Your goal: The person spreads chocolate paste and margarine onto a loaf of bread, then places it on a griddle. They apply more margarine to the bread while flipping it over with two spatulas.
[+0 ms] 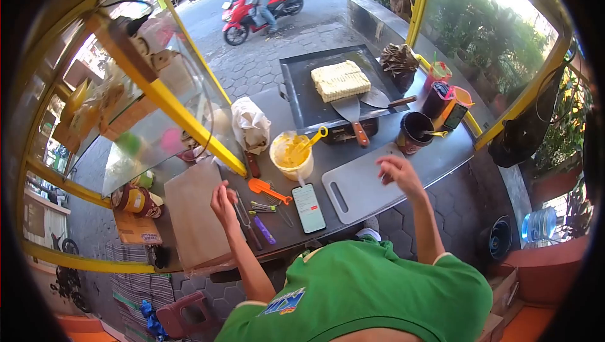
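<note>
My left hand [224,204] hovers above the counter's left side, fingers loosely bent and apart, with nothing in it. It is nearest to a brown board [196,213] and some long thin utensils [247,219]. Over the right end of a grey cutting board [368,181] is my right hand [402,175], its fingers half curled and apart, holding nothing that I can see. A phone [308,208] with a lit screen lies between the hands. Behind it stands a white tub [292,158] of yellow spread with a yellow-handled tool in it.
On a black griddle [302,102] sits a block of pale noodle-like bread [341,81], with a wooden-handled spatula [348,112] beside it. A dark tub [414,134] stands at right. An orange brush [270,191] and a purple-handled knife [265,230] lie near the phone. Yellow posts frame the stall.
</note>
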The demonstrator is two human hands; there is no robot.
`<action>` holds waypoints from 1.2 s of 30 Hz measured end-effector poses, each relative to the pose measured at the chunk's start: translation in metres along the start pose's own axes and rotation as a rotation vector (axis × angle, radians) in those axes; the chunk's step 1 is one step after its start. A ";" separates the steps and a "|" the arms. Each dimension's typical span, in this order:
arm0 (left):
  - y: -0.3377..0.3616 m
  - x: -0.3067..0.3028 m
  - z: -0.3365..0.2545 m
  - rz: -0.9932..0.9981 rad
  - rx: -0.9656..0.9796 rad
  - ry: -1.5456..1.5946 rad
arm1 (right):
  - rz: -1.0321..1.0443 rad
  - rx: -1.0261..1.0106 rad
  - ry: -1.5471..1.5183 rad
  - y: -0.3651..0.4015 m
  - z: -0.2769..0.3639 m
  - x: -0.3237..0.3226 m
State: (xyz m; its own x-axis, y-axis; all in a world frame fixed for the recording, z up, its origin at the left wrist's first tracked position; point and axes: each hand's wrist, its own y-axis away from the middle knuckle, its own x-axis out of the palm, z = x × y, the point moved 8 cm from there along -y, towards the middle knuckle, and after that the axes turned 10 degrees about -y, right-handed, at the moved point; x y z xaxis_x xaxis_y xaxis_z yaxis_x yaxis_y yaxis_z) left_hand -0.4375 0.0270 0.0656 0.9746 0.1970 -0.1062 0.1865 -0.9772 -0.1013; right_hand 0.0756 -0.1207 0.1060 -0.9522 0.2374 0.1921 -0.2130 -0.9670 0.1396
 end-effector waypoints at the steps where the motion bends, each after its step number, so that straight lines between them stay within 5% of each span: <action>1: 0.027 0.016 -0.015 0.075 -0.026 0.057 | -0.065 -0.068 -0.026 -0.012 0.019 -0.019; 5: 0.132 0.122 -0.030 0.556 -0.211 0.079 | -0.573 -0.594 0.048 -0.055 0.101 -0.112; 8: 0.170 0.211 -0.025 0.645 -0.289 0.135 | -0.725 -0.792 0.627 -0.084 0.138 -0.137; 10: 0.178 0.267 -0.028 0.752 -0.257 0.317 | -0.713 -0.711 0.631 -0.104 0.138 -0.158; 13: 0.172 0.329 -0.029 0.650 -0.336 0.400 | -0.438 -0.290 0.571 -0.149 0.108 -0.179; 16: 0.156 0.365 -0.020 0.555 -0.413 0.279 | -0.150 -0.115 0.435 -0.157 0.094 -0.156; 18: 0.150 0.381 -0.023 0.453 -0.541 0.438 | -0.112 -0.082 0.398 -0.166 0.081 -0.151; 26: 0.134 0.406 -0.013 0.544 -0.537 0.410 | 0.091 0.059 -0.006 -0.192 0.055 -0.157; 36: 0.138 0.396 -0.045 0.505 -0.538 0.248 | 0.052 -0.122 0.182 -0.222 0.103 -0.163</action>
State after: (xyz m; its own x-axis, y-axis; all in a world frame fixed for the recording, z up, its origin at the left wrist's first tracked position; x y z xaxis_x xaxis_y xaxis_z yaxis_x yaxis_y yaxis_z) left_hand -0.0206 -0.0333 0.0540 0.9448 -0.2439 0.2189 -0.3150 -0.8603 0.4008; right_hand 0.3011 0.0650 0.1439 -0.9841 0.1770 0.0162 -0.1768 -0.9842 0.0136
